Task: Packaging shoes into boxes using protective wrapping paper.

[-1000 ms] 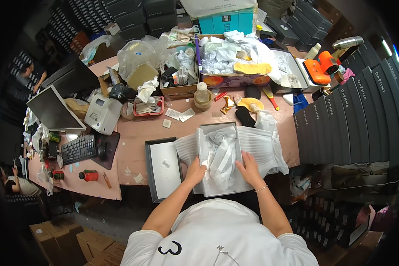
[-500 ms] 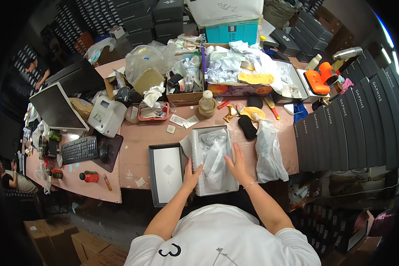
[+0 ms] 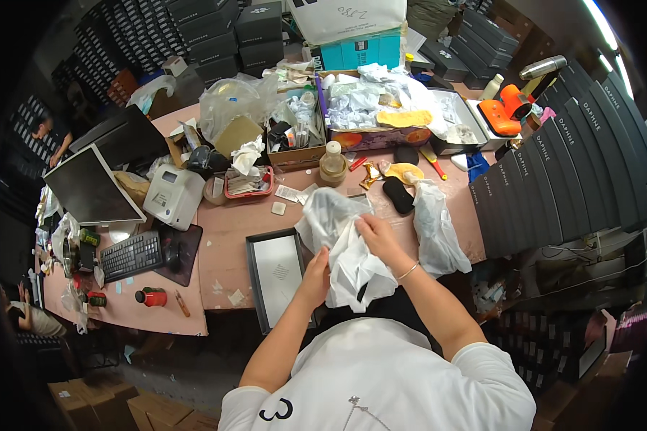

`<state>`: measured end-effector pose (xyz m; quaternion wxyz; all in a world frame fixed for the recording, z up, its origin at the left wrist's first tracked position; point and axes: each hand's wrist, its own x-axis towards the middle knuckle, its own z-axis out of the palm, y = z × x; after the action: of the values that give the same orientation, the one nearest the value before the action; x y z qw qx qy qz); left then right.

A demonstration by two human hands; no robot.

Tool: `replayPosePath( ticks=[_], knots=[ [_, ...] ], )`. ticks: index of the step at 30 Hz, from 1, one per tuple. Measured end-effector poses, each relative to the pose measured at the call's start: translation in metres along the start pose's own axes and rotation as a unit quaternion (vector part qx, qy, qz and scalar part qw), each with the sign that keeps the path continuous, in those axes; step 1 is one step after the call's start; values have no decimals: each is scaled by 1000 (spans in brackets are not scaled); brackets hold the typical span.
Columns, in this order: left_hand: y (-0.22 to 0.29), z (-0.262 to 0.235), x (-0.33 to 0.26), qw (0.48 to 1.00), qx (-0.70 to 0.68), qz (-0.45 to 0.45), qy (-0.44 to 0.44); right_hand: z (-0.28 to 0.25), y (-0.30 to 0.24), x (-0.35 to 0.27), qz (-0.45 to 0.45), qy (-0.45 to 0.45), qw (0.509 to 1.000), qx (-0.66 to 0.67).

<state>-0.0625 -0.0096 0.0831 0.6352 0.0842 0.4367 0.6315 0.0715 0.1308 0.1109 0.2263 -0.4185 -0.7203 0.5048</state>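
Observation:
Both my hands grip a crumpled sheet of white tissue paper (image 3: pixel 345 248) lifted above the pink table's front edge. My left hand (image 3: pixel 316 267) pinches its lower left side. My right hand (image 3: pixel 376 231) holds the upper middle, a thin bracelet on that wrist. Something dark shows under the paper's lower edge; what it is I cannot tell. A black box lid with a white inside (image 3: pixel 277 276) lies flat just left of my left hand.
A second white bag (image 3: pixel 438 230) lies right of my hands. Behind stand a small bottle (image 3: pixel 332 161), a black oval pad (image 3: pixel 398 195), cluttered cardboard boxes (image 3: pixel 381 118), a label printer (image 3: pixel 172 195), a keyboard (image 3: pixel 131 255), a monitor (image 3: pixel 86 187). Black boxes (image 3: pixel 553 165) are stacked at right.
The tissue paper lay spread flat over an open box a second ago; now my hands have gathered it up into a crumpled bundle and lifted it, and the open box is hidden.

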Motion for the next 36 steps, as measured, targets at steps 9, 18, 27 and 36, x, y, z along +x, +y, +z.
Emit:
replayPosePath(
  ticks=[9, 18, 27, 36],
  knots=[
    [32, -5, 2, 983, -124, 115, -66, -46, -84, -79, 59, -156, 983, 78],
    [25, 14, -29, 972, -168, 163, 11, 16, -28, -88, 89, -37, 944, 315],
    [94, 32, 28, 961, -57, 265, 48, -59, -15, -87, -19, 12, 1000, -2],
    [147, 112, 23, 864, -158, 477, -13, -102, 60, -78, 86, 53, 993, 61]
  ],
)
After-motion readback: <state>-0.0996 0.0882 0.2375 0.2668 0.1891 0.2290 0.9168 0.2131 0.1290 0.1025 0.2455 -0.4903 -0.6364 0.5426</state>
